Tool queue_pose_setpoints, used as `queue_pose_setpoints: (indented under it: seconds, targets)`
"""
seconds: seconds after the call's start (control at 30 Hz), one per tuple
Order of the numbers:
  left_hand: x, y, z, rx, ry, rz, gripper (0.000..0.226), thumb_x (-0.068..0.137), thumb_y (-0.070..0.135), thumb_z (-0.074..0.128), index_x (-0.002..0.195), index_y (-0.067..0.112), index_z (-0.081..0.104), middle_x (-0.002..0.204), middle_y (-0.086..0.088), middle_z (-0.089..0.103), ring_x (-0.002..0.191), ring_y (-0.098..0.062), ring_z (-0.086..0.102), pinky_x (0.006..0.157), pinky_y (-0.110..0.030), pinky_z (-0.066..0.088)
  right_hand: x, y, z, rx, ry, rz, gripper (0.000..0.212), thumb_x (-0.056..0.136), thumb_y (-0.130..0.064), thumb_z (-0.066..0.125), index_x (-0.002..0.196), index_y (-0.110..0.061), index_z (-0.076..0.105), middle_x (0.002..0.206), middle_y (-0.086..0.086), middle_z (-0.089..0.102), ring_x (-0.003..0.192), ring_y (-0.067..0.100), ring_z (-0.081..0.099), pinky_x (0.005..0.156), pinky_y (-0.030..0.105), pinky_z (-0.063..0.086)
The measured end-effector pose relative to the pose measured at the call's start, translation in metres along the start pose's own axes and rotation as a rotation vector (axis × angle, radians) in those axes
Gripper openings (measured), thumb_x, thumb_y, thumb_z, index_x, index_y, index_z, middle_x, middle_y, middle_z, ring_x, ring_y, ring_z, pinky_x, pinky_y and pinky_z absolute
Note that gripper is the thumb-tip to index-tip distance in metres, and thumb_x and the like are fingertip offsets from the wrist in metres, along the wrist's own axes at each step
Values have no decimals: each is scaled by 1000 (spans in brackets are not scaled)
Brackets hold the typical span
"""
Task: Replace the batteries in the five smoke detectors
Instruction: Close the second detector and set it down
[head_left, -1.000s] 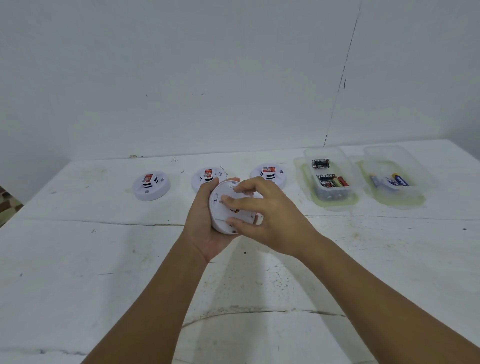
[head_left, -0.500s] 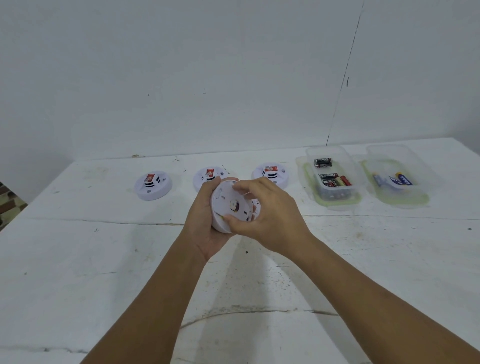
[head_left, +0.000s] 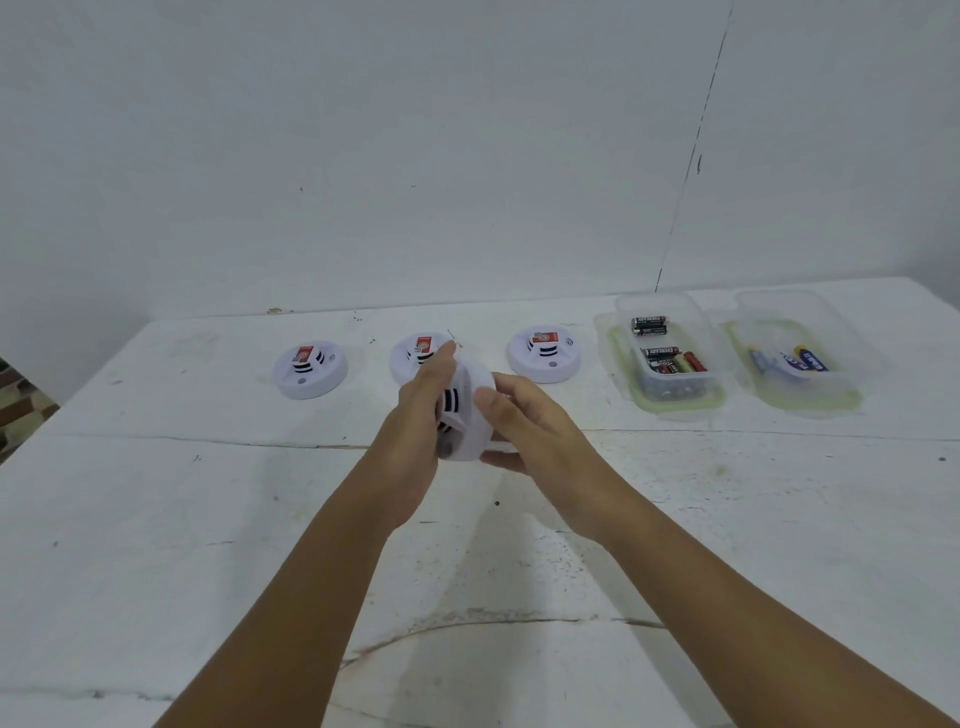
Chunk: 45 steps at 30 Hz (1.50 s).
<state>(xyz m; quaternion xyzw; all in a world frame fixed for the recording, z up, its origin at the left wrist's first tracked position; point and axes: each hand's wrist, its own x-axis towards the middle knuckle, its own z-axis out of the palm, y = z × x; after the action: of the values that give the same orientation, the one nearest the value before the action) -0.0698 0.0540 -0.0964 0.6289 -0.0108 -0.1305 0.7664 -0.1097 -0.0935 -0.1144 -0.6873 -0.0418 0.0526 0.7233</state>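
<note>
Held detector: a white round smoke detector (head_left: 467, 415) is up off the white table (head_left: 156, 519), tilted on edge between both hands, its black-slotted face turned toward the left palm
Left hand (head_left: 415, 441): curled around the detector's left rim and face, holding it
Right hand (head_left: 535, 431): thumb and fingers bent around the right rim, gripping the disc from the other side
Other detectors: left detector (head_left: 310, 369), middle detector (head_left: 421, 353) partly hidden behind the left hand, right detector (head_left: 544, 353), all flat on the table in a row beyond the hands, each with a red label on top; a fifth is not in view
Battery supply: a clear tub of black and red batteries (head_left: 670, 358) sits right of the row, and just beside it a second clear tub with blue batteries (head_left: 795, 358)
Handling: probably light, stiff moulded plastic, smooth and a bit slippery
Where to hold: by the rim, opposite sides, likely the firmest purchase for twisting or turning it over
Risk: thin clips or a battery door could snap if forced
</note>
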Motion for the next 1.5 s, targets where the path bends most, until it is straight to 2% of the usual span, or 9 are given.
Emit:
queue_pose_setpoints:
  seconds: [0.13, 0.27, 0.43, 0.57, 0.73, 0.9, 1.03, 1.13, 1.5]
  targets:
    - [-3, -7, -4, 78, 79, -22, 41, 98, 51, 61, 133, 29, 65, 116, -3, 75, 106, -19, 72, 78, -31, 55, 0, 6, 3, 74, 74, 14, 28, 103, -34, 63, 130, -25, 61, 119, 10, 73, 108, 20, 74, 99, 42, 59]
    - [-8, -11, -28, 190, 54, 110, 33, 108, 25, 50, 139, 28, 59, 140, 0, 62, 127, -19, 61, 106, -39, 51, 0, 16, 0, 85, 117, 60, 29, 106, -18, 55, 134, -26, 59, 121, 7, 73, 109, 20, 73, 92, 37, 61]
    - [-18, -14, -52, 272, -9, 35, 25, 107, 27, 53, 130, 23, 63, 119, 2, 75, 111, -16, 71, 88, -29, 58, -3, 24, 6, 159, 98, 105, 31, 107, -14, 48, 130, -29, 62, 123, 2, 73, 110, 17, 72, 90, 35, 61]
    - [-25, -23, -62, 311, 51, 81, 23, 106, 26, 55, 128, 21, 64, 114, 4, 76, 106, -15, 72, 83, -28, 60, -5, 30, 15, 24, 39, 78, 35, 110, -18, 43, 135, -36, 58, 127, -9, 71, 115, 12, 70, 93, 33, 60]
    - [-28, -40, -77, 406, 115, 118, 22, 107, 25, 55, 125, 27, 66, 115, 9, 74, 110, -13, 70, 95, -39, 59, -8, 35, 22, -268, -23, 70, 43, 107, -27, 45, 142, -51, 52, 132, -22, 66, 124, 6, 61, 111, 43, 49]
    - [-36, -54, -81, 517, 187, 192, 22, 106, 26, 53, 123, 28, 67, 110, 19, 73, 105, 0, 66, 85, -14, 50, -9, 46, 26, -510, -85, 49, 82, 87, -42, 57, 162, -40, 24, 133, -2, 62, 115, 22, 64, 103, 49, 53]
    - [-43, -61, -76, 589, 238, 259, 24, 108, 28, 49, 125, 26, 67, 112, 15, 73, 102, 1, 65, 78, -8, 48, -13, 52, 28, -566, -38, 16, 92, 88, -39, 66, 165, -36, 15, 142, -16, 54, 119, 2, 61, 104, 34, 53]
    - [-45, -63, -75, 612, 237, 274, 24, 109, 30, 49, 124, 27, 67, 111, 16, 72, 101, 5, 64, 79, -7, 46, -13, 55, 28, -607, -14, -10, 96, 88, -40, 71, 165, -36, 14, 140, -21, 51, 118, -2, 59, 103, 28, 53]
    - [-47, -65, -75, 638, 237, 267, 21, 108, 31, 49, 120, 22, 64, 105, 15, 71, 93, 4, 64, 71, -8, 46, -15, 60, 31, -584, 37, -52, 100, 79, -51, 72, 164, -36, 21, 138, -25, 53, 121, 1, 58, 99, 37, 56]
